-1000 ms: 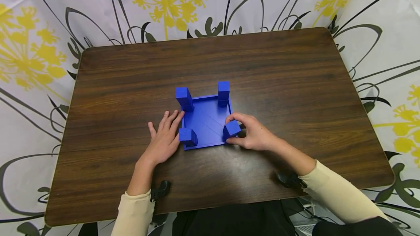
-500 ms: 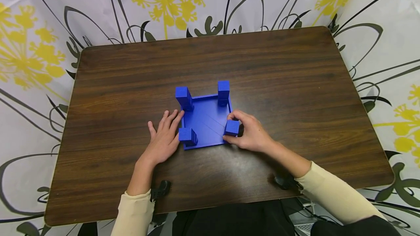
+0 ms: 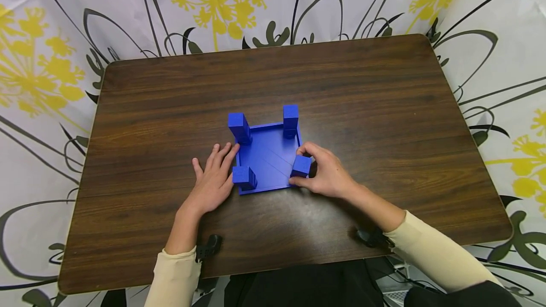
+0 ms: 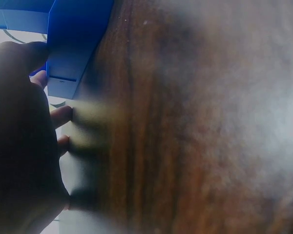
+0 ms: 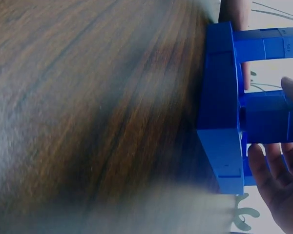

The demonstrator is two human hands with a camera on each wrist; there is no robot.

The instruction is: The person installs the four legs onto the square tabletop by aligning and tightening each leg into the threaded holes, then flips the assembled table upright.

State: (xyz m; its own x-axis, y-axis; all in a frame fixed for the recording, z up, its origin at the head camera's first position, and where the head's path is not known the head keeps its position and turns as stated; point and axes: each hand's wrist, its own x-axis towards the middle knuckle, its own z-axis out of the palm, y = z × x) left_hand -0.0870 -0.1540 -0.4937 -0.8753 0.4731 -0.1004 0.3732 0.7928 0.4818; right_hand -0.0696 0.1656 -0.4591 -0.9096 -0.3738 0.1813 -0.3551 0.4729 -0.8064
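Note:
A shallow blue square tray (image 3: pixel 268 158) lies mid-table with its rim up. Upright blue square posts stand at its corners: far left (image 3: pixel 240 128), far right (image 3: pixel 291 121), near left (image 3: pixel 244 178) and near right (image 3: pixel 301 166). My right hand (image 3: pixel 327 173) grips the near-right post between thumb and fingers. In the right wrist view, that post (image 5: pixel 267 117) rises from the tray's corner, with a narrow dark line at its base. My left hand (image 3: pixel 210 186) lies with spread fingers against the tray's left side, its fingertips near the far-left post.
The brown wooden table (image 3: pixel 362 94) has rounded corners, and its front edge is close to the person's body. A patterned curtain (image 3: pixel 273 4) hangs behind it and at both sides. Dark straps with devices (image 3: pixel 209 248) sit at the wrists.
The near-right post has turned slightly in my right hand, so its sides line up better with the tray. That hand has shifted a little with it. My left hand stays put.

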